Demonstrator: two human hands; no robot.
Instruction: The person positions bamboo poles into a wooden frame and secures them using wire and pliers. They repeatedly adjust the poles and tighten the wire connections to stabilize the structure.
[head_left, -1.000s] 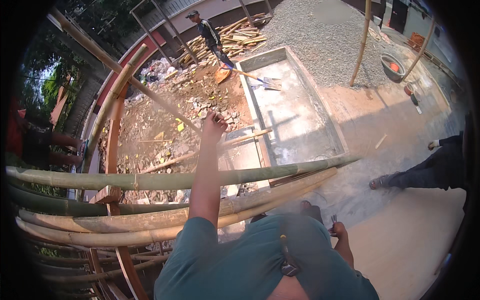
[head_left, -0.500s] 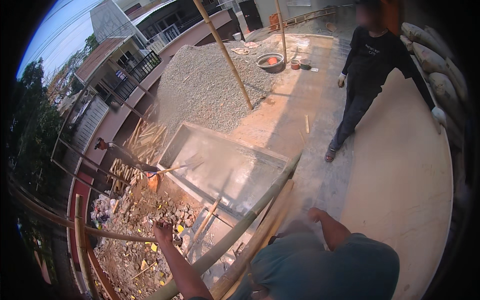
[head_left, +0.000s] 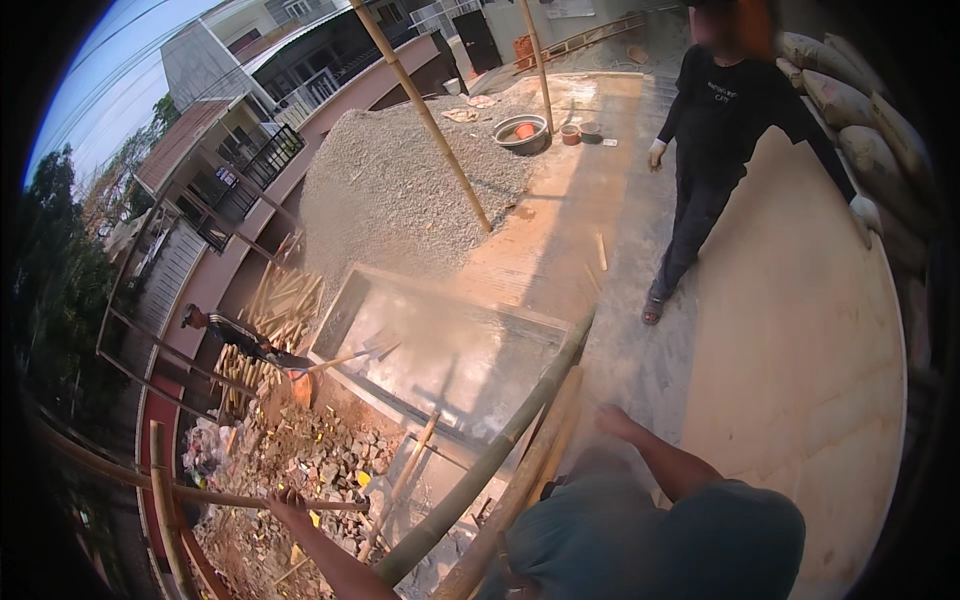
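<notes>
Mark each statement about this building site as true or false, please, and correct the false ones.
1. The left hand reaches out over the rubble pile. True.
2. The right hand grips a shovel. False: it is blurred, near the bamboo poles, and no shovel shows in it.
3. A person in black stands on the concrete floor. True.
4. The gravel heap lies inside the mixing trough. False: it lies beyond the trough, on the ground.
5. A worker stands below, by the stacked timber. True.
</notes>
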